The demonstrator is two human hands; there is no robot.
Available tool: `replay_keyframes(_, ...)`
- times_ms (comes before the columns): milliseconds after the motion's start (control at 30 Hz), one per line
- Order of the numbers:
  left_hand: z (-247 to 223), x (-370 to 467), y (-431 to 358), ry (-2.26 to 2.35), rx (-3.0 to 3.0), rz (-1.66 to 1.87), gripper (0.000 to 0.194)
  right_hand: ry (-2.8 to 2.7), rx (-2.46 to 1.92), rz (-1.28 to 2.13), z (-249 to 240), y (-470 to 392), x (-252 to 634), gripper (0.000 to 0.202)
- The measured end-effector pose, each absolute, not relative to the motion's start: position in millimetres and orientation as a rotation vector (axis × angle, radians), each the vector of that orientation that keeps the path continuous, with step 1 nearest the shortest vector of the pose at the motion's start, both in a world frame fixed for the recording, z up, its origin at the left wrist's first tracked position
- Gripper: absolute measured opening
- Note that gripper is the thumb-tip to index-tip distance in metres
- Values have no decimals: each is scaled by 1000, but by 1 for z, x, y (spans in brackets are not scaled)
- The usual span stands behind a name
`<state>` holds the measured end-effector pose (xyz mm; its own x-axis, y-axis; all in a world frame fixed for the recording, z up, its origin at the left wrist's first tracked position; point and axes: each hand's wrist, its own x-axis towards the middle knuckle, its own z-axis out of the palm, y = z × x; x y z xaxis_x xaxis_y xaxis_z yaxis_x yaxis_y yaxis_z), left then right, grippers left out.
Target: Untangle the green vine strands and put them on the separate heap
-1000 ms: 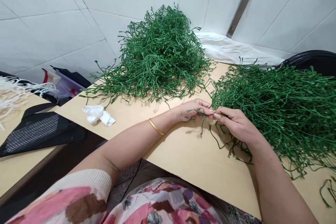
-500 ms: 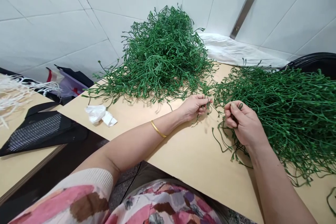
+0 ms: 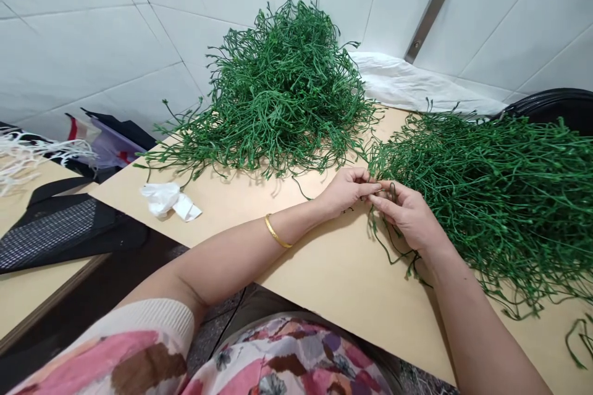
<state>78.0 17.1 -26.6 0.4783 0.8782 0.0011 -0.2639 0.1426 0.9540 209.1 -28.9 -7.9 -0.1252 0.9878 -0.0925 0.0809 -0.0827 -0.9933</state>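
Note:
My left hand (image 3: 346, 191) and my right hand (image 3: 402, 210) meet above the table, fingertips touching or nearly so. Both are closed in a pinch around a thin green cord (image 3: 393, 192), which loops out by the right fingers. More cord strands (image 3: 386, 250) trail down onto the table below my right hand. Just right of the hands spreads a big heap of green cords with small knobbed ends (image 3: 514, 197). Behind them, against the wall, rises a second pile of the same cords (image 3: 282, 92). What lies exactly between the fingertips is partly hidden.
A crumpled white tissue (image 3: 169, 200) lies on the wooden table (image 3: 296, 278) at the left. Farther left are a black mesh bag (image 3: 50, 231) and white strands (image 3: 37, 151). White plastic (image 3: 417, 83) lies along the tiled wall, near a black round object (image 3: 556, 108).
My right hand has moved left to meet my left hand, closing the gap between them. The view has shifted slightly.

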Motion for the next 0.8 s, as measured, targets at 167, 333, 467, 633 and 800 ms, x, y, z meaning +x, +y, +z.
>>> replay_keyframes(167,-25,72,21,653,1133,775,25,-1380,-1341,1273,-6,-28,215,27)
replay_keyframes(333,-28,73,23,664,1092,815,24,-1633,-1418,962,-8,-28,214,26)
replay_keyframes(467,-26,74,21,670,1065,810,24,-1825,-1574,657,-8,-30,210,22)
replay_keyframes(633,-22,75,19,696,1043,789,25,-1954,-1701,430,-7,-32,207,25)
replay_keyframes(800,-23,75,20,672,1059,783,25,-1970,-1693,500,-10,-30,209,28)
